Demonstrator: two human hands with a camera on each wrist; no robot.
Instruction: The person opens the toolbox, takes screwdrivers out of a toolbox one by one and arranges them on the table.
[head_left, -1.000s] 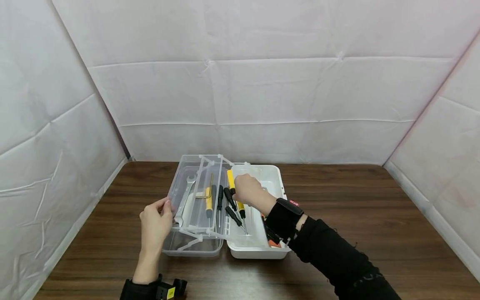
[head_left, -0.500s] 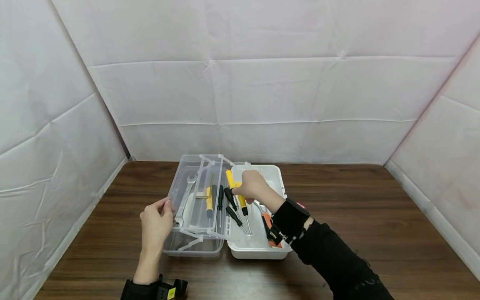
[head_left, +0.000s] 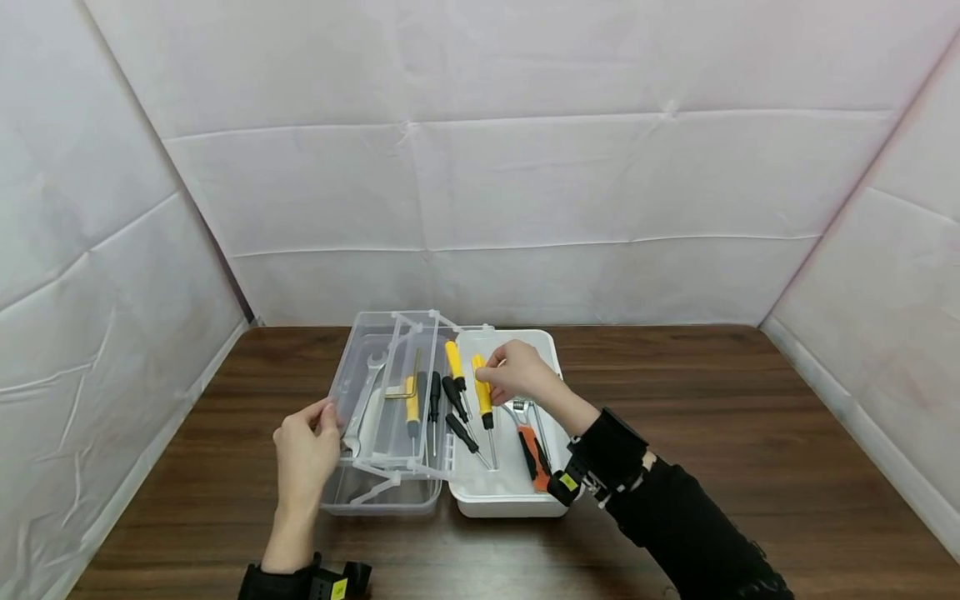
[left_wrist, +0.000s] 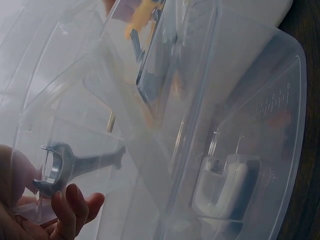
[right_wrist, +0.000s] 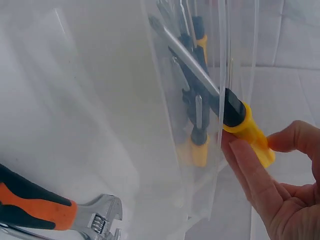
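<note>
My right hand (head_left: 521,372) pinches the yellow handle of a yellow-and-black screwdriver (head_left: 482,385) over the white half of a toolbox (head_left: 510,506); its shaft points toward the near side. In the right wrist view, thumb and fingers grip the handle end of that screwdriver (right_wrist: 247,132). My left hand (head_left: 307,446) pinches the left edge of the raised clear tray (head_left: 382,325). Inside this tray lie an open-end wrench (head_left: 366,407), a brass-coloured hex key (head_left: 415,385) and a yellow-handled screwdriver (head_left: 412,408). The wrench (left_wrist: 75,165) shows behind clear plastic beside the left fingers.
Another yellow screwdriver (head_left: 454,360) and black screwdrivers (head_left: 463,432) lie along the left side of the white half. An orange-and-black adjustable wrench (head_left: 534,458) lies on its right. A clear bin (head_left: 386,504) stands under the tray. White sheeting (head_left: 480,183) surrounds the wooden table (head_left: 690,400).
My right hand has drawn back a little to the right, with the yellow screwdriver now apart from the other screwdrivers. The adjustable wrench has come into fuller view. The left hand keeps its hold.
</note>
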